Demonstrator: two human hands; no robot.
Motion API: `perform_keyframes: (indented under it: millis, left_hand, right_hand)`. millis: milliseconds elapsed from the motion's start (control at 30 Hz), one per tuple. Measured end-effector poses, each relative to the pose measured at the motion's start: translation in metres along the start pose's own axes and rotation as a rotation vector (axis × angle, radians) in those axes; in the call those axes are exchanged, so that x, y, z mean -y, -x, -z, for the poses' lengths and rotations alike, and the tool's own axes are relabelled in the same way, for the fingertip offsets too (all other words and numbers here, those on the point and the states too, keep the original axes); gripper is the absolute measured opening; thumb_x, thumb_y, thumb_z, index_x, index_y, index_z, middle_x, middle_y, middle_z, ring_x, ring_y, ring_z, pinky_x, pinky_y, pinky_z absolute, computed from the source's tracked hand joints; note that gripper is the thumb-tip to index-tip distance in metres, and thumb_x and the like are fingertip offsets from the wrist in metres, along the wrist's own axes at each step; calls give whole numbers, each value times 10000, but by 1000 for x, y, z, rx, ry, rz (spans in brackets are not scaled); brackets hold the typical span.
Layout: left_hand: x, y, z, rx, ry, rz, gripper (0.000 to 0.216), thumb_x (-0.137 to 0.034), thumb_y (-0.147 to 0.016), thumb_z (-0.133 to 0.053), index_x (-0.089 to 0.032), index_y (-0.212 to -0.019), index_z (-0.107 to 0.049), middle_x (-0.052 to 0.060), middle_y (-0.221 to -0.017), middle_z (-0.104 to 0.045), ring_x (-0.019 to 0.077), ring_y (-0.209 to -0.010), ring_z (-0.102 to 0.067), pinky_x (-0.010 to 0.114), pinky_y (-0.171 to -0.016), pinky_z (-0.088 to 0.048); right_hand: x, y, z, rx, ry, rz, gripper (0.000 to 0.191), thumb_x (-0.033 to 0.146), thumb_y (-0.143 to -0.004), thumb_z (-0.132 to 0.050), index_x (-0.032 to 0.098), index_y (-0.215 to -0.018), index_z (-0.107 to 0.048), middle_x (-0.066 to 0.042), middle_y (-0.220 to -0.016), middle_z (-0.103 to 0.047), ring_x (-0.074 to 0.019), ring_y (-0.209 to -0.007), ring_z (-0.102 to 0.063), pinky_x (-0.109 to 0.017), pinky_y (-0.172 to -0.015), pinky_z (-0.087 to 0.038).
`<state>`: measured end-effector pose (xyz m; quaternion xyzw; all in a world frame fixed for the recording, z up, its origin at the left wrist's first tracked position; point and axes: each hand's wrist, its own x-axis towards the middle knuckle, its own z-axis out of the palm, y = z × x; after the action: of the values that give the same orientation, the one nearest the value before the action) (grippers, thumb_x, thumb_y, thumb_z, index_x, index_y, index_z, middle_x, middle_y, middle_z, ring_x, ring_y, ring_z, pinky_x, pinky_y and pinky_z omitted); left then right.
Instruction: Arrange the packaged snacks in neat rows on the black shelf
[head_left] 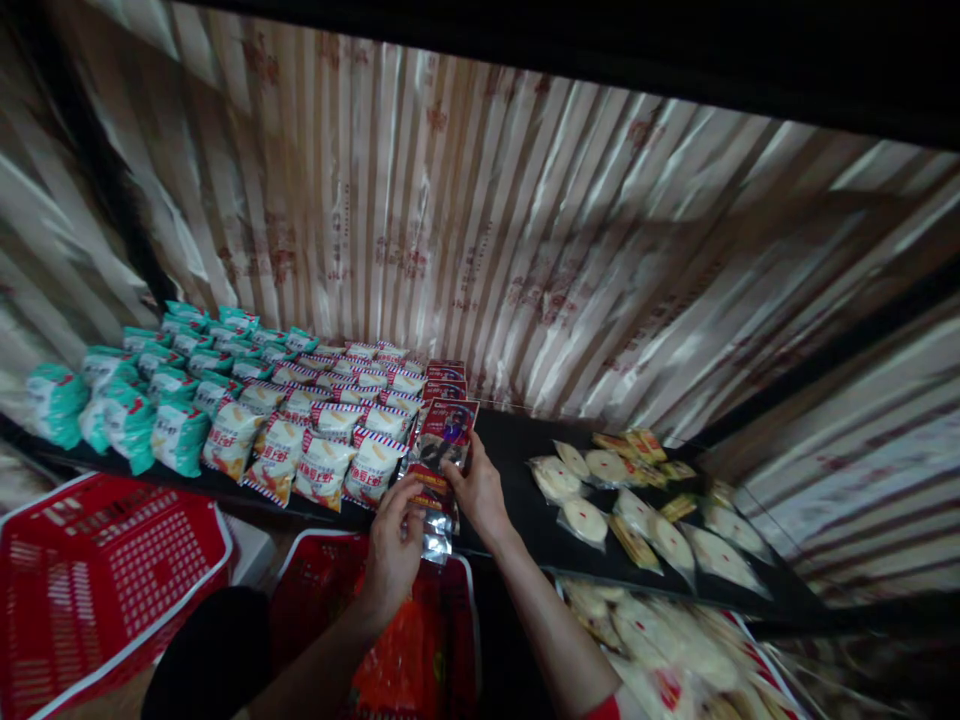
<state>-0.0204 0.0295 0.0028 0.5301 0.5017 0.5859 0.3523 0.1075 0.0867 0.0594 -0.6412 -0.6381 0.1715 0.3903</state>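
My right hand [480,490] grips the right edge of a dark red snack packet [444,430], thumb across its front. My left hand [396,545] is closed at the lower left of the same packet, fingers curled against it. Below them, a silver packet end [436,537] sticks out; I cannot tell which packet it belongs to. Behind the held packet, more dark red packets [445,372] stand in a row on the black shelf [506,450]. Directly left of them are rows of white-and-red snack bags [322,468].
Teal snack bags [176,432] fill the shelf's left end. Flat round packaged items [585,520] and yellow packets [634,540] lie to the right. Below are a red basket [112,580], another red basket [471,610] with orange packages, and a container of pale packages [660,640].
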Motion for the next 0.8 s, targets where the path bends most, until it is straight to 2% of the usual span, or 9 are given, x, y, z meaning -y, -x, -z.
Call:
perform_keyframes:
  millis: [200, 367, 567, 667, 733, 800]
  left_hand:
    - [4, -5, -1, -6, -86, -61, 368, -86, -769, -419, -186, -1059, -623, 98, -1221, -582, 207, -1159, -527, 413, -994, -437]
    - [11, -6, -4, 18, -95, -40, 374, -100, -776, -423, -178, -1084, -620, 102, -1213, -596, 211, -1133, -551, 421, -988, -445]
    - [14, -9, -6, 24, -84, -22, 378, -100, -774, -418, -173, -1084, -621, 96, -1189, -616, 210, -1113, -565, 411, -977, -456]
    - [12, -10, -7, 19, -89, -33, 357, -94, -764, -424, -181, -1033, -641, 89, -1168, -625, 211, -1106, -567, 411, -978, -453]
    - [12, -10, -7, 24, -85, -37, 350, -89, -764, -417, -188, -1007, -649, 87, -1156, -628, 207, -1104, -566, 411, -981, -448]
    - [11, -10, -7, 32, -74, -38, 341, -93, -768, -417, -190, -996, -650, 86, -1144, -629, 203, -1101, -565, 405, -979, -448]
  right_hand:
    - [5, -5, 0, 40, 192, 45, 507, 270, -831, -515, 97, -1303, -451, -164, -1164, -619, -248, -1065, -596, -337, -890, -456]
    - [12, -10, 0, 97, 311, 26, 462, 284, -875, -458, 82, -1289, -474, -179, -1110, -642, -251, -1018, -616, -313, -839, -454]
    - [18, -17, 1, 120, 419, 18, 436, 333, -896, -421, 151, -1287, -490, -136, -1111, -647, -229, -958, -633, -281, -767, -440]
    - [18, -19, 3, 112, 513, 6, 431, 376, -896, -416, 207, -1281, -509, -104, -1038, -659, -218, -854, -645, -286, -698, -436]
    - [15, -19, 5, 87, 555, 17, 405, 390, -895, -415, 234, -1244, -549, -85, -989, -648, -198, -800, -637, -279, -672, -431]
    - [9, -19, 6, 24, 542, 43, 390, 407, -891, -420, 246, -1209, -578, -72, -962, -626, -191, -828, -618, -271, -685, -433]
